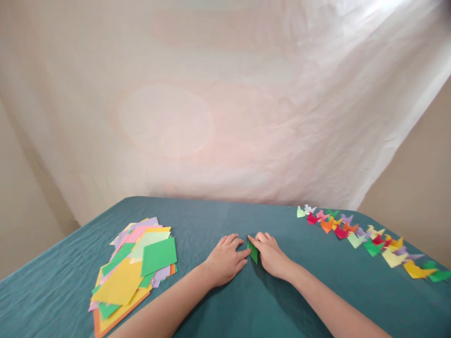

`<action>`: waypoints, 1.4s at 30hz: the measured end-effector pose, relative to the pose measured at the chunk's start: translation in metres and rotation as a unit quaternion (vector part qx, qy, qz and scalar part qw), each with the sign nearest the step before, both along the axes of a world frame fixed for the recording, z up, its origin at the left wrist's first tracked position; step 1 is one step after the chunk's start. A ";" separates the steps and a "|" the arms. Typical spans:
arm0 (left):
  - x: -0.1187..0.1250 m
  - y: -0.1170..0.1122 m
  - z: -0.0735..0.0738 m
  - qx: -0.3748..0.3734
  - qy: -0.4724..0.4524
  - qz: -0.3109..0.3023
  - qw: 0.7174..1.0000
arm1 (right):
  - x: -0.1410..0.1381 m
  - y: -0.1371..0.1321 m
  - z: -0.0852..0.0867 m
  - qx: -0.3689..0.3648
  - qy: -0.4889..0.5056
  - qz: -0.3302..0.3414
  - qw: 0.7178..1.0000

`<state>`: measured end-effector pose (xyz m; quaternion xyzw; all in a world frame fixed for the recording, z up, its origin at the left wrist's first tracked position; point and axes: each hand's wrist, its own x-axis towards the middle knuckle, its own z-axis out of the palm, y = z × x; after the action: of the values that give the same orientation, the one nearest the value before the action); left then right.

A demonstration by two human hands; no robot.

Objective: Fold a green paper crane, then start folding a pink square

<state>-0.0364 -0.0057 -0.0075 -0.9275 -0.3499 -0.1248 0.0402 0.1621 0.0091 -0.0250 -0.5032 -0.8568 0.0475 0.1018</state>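
A small folded piece of green paper (253,252) lies on the teal tablecloth (211,220) between my two hands. My left hand (227,259) rests palm down just left of it, fingers together and curled slightly, with the thumb touching the paper's edge. On the paper's right side, my right hand (272,256) presses down with its fingertips bunched on the fold. Most of the paper is hidden under my right fingers.
A loose pile of coloured square sheets (134,267) lies at the left, a green one on top. Along the right side runs a row of several folded paper figures (366,237) in mixed colours. A pale cloth backdrop (225,103) hangs behind the table.
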 end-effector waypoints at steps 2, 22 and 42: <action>0.000 -0.001 0.001 -0.002 0.000 0.001 1.000 | 0.006 0.000 -0.004 -0.009 0.027 0.004 1.000; 0.003 0.000 0.001 -0.016 -0.001 -0.006 1.000 | -0.005 -0.036 0.015 0.076 -0.130 0.014 0.988; 0.005 -0.003 0.001 -0.002 0.003 0.001 1.000 | 0.019 -0.058 0.034 -0.013 -0.074 0.071 0.995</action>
<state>-0.0318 -0.0089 -0.0067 -0.9276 -0.3511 -0.1214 0.0390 0.1814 -0.0487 0.0091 -0.4449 -0.8947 0.0289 0.0281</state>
